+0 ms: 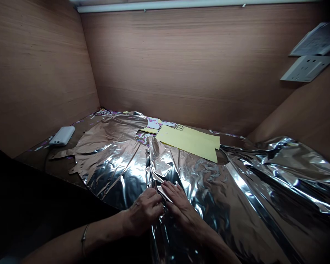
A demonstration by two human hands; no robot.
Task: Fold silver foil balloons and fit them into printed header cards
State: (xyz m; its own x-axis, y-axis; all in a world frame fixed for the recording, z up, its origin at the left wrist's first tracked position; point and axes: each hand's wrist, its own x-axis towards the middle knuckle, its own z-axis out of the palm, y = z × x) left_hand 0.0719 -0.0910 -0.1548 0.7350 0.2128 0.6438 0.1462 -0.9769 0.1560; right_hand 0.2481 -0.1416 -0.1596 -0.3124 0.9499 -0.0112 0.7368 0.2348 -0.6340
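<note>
A large, flat, shiny silver foil sheet (118,161) with curved edges and a small holed tab at its left end is spread over the table. A raised crease runs through its middle. On this crease, near the front edge, my left hand (145,209) is closed, pinching the foil. Right beside it, my right hand (181,205) lies with fingers stretched out on the foil, pressing it flat. The fingertips of both hands are close together. A yellow paper sheet (189,141) rests on the foil beyond my hands.
To the left lies a white power bank (62,135) with a cable. Eyeglasses (102,112) sit in the back left corner. More crumpled foil (288,172) covers the right side. Wooden panels (176,66) enclose the table, with a white socket plate (306,69) on the right.
</note>
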